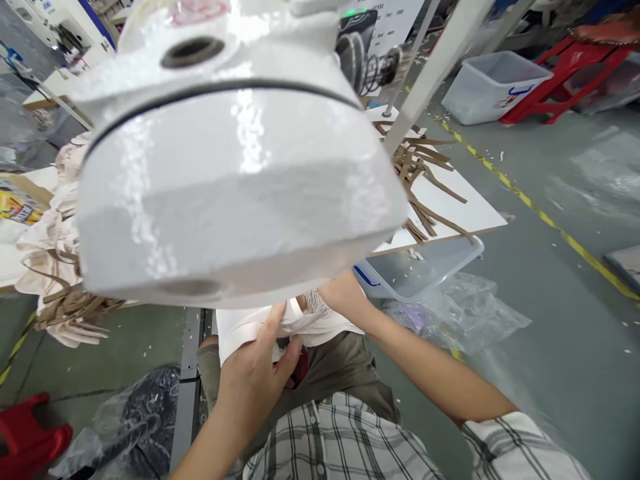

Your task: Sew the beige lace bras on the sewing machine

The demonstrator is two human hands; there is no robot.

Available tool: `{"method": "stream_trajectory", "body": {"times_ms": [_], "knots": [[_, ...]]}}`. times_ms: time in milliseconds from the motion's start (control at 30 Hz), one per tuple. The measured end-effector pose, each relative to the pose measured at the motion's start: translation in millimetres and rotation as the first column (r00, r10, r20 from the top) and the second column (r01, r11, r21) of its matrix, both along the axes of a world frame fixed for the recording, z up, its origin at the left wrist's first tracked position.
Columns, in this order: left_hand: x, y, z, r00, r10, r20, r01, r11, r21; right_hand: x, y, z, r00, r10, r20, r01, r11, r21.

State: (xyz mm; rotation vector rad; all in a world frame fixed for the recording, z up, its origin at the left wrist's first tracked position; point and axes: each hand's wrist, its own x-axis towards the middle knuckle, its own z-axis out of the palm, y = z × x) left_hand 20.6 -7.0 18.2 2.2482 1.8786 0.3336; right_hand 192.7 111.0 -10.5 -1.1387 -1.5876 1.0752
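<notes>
A big white sewing machine head (pixel 240 193) fills the upper middle of the view and hides the work beneath it. Just under its lower edge lies a pale cream cloth piece (pixel 240 330), partly over my lap. My left hand (pixel 257 370) grips the cloth from the near side, the thumb bent beneath and the fingers on top. My right hand (pixel 345 300) is at the cloth's right side, beside some whitish threads (pixel 316 303). Its fingers are tucked out of sight behind the machine head, so what they hold is hidden.
Brown strips (pixel 420 180) lie on the white tabletop (pixel 475 207) at right, above a clear plastic bin (pixel 425 267). More cream cloth pieces (pixel 55 247) with brown straps hang at left. A red stool (pixel 575 73) and a plastic tub (pixel 495 87) stand further right.
</notes>
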Motion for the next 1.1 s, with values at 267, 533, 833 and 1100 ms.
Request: {"method": "stream_trajectory", "body": {"times_ms": [267,533,833,1100], "knots": [[0,0,3.8,1.000,0.022,-0.004,-0.023,0.999,-0.044,12,-17,-27.2,0.996,-0.015,-0.090,0.006,0.995,-0.098],[1,2,4.5,0.999,0.017,-0.031,-0.016,0.999,0.045,13,-27,-23.8,0.997,0.035,-0.073,-0.044,0.992,-0.118],[2,1,7.2,0.994,0.065,-0.087,-0.066,0.998,-0.008,14,-31,-21.1,0.993,0.062,-0.103,-0.076,0.988,-0.133],[0,-1,9.5,0.995,0.094,-0.017,-0.095,0.990,-0.099,15,-34,-21.9,0.986,0.058,-0.157,-0.082,0.985,-0.152]]}}
